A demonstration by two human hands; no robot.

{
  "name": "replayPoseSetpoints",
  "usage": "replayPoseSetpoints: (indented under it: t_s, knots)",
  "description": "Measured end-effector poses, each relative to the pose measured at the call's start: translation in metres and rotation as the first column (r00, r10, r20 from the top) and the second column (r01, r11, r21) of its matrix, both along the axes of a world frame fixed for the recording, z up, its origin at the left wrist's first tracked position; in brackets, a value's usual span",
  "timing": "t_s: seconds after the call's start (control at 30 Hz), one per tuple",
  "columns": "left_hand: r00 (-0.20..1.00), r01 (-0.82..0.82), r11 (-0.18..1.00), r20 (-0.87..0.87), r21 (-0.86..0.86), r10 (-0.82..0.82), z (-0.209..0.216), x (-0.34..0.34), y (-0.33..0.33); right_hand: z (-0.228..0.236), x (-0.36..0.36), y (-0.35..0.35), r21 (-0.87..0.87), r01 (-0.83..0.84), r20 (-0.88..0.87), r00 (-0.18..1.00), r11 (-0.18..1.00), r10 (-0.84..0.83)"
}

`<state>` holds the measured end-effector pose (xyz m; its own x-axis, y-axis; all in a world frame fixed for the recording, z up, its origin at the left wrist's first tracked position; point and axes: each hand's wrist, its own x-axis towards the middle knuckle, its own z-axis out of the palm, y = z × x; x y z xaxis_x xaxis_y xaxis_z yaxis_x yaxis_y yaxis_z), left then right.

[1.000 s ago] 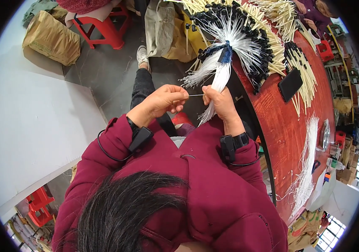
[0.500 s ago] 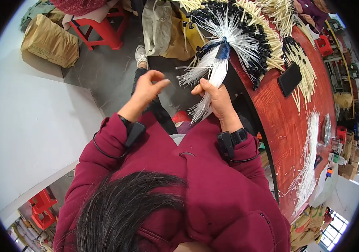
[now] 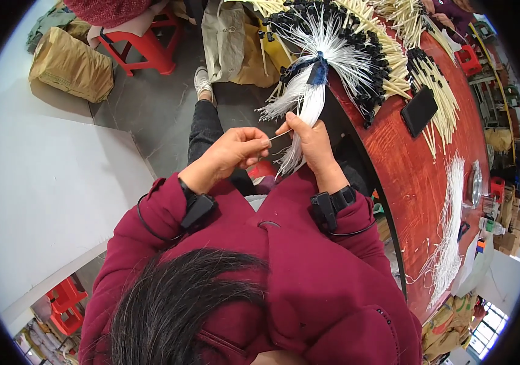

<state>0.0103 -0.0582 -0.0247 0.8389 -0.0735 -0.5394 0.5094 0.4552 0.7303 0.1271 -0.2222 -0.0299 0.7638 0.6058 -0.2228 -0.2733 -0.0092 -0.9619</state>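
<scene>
A large bundle of thin white strands [image 3: 314, 104], bound with a dark blue cloth strip [image 3: 318, 74], spreads over the table's edge and hangs down. My right hand [image 3: 316, 146] is closed around the hanging part, thumb and forefinger pressed together. Left of it, my left hand [image 3: 235, 150] pinches the end of a single white strand [image 3: 280, 135], which runs taut between both hands. Behind the bundle lie many cream sticks with black ends [image 3: 376, 79], fanned out on the red table [image 3: 393, 164].
On the table are a black phone [image 3: 419, 112], more cream sticks [image 3: 445, 103], a loose white strand bundle [image 3: 449, 228] and a round metal dish [image 3: 474, 184]. A red stool [image 3: 150, 58] and a brown sack [image 3: 72, 66] stand on the floor. Another person's hand [image 3: 443, 21] shows far right.
My left hand has moved right and down toward my right hand, and now pinches a strand. My right hand stays on the bundle, nearly in place.
</scene>
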Motion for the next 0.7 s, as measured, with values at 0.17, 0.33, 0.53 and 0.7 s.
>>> replayPoseSetpoints:
  t_s: [0.17, 0.33, 0.53, 0.7]
  knots:
    - [0.998, 0.003, 0.999, 0.058, 0.033, -0.005, 0.013, -0.009, 0.002, -0.003, 0.003, 0.000, -0.009, -0.019, 0.032, 0.999, 1.000, 0.019]
    - [0.978, -0.033, 0.995, 0.205, -0.091, 0.051, 0.036, 0.007, -0.014, -0.003, 0.002, 0.002, -0.021, -0.014, -0.001, 1.000, 1.000, 0.014]
    - [0.914, -0.252, 0.963, 0.303, -0.098, 0.270, 0.021, 0.039, -0.030, -0.005, -0.004, 0.003, 0.002, 0.069, -0.002, 0.998, 0.998, -0.069]
    - [0.885, -0.372, 0.776, 0.446, 0.509, 0.132, -0.010, 0.041, -0.014, -0.004, 0.000, 0.001, -0.041, -0.025, 0.012, 1.000, 0.999, 0.026]
